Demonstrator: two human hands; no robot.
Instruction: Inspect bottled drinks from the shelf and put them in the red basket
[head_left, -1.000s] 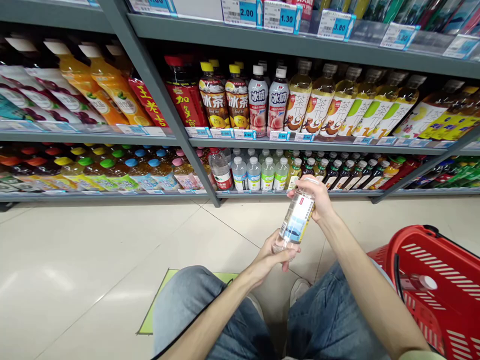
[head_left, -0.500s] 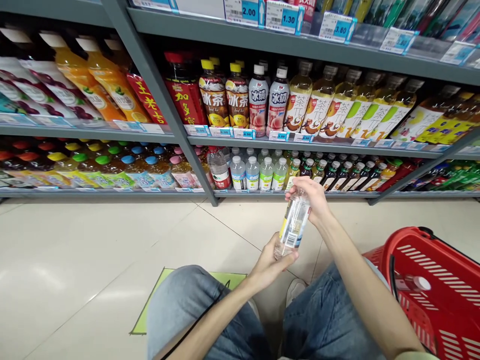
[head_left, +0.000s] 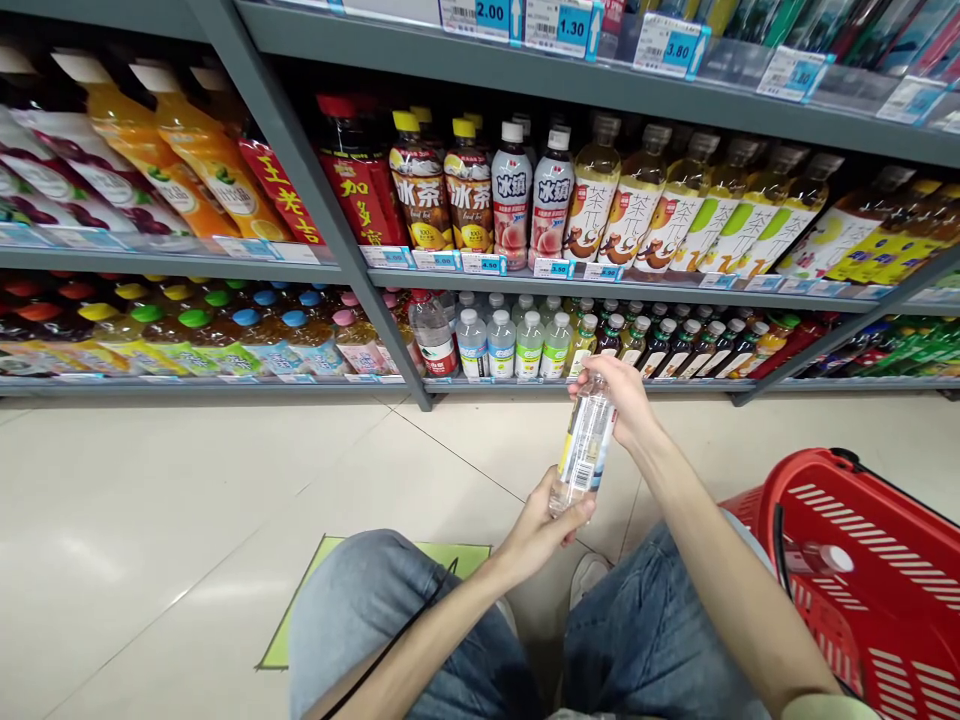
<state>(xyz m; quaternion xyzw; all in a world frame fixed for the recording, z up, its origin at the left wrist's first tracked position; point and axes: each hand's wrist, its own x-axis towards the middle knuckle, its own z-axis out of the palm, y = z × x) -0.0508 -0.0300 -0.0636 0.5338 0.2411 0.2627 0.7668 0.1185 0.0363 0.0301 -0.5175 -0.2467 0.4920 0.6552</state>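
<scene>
Between my two hands is a clear plastic drink bottle [head_left: 587,445], tilted, with a yellow, white and blue label and a barcode facing me. My left hand [head_left: 541,522] is wrapped round its bottom end. The fingers of my right hand [head_left: 616,390] close over the cap end, so the cap is hidden. Just beyond, on the lowest shelf, stand similar clear bottles [head_left: 501,345] with white caps and blue or green labels.
A red shopping basket [head_left: 870,520] stands at my right with a white-capped bottle [head_left: 832,558] in it. Grey shelves [head_left: 540,290] packed with drinks run across the front. A green floor marker [head_left: 300,625] lies partly under my left knee. Pale floor tiles [head_left: 187,500] spread to the left.
My view has shifted slightly, moving the shelves a little left in the picture. Both hands keep hold of the bottle in nearly the same pose.
</scene>
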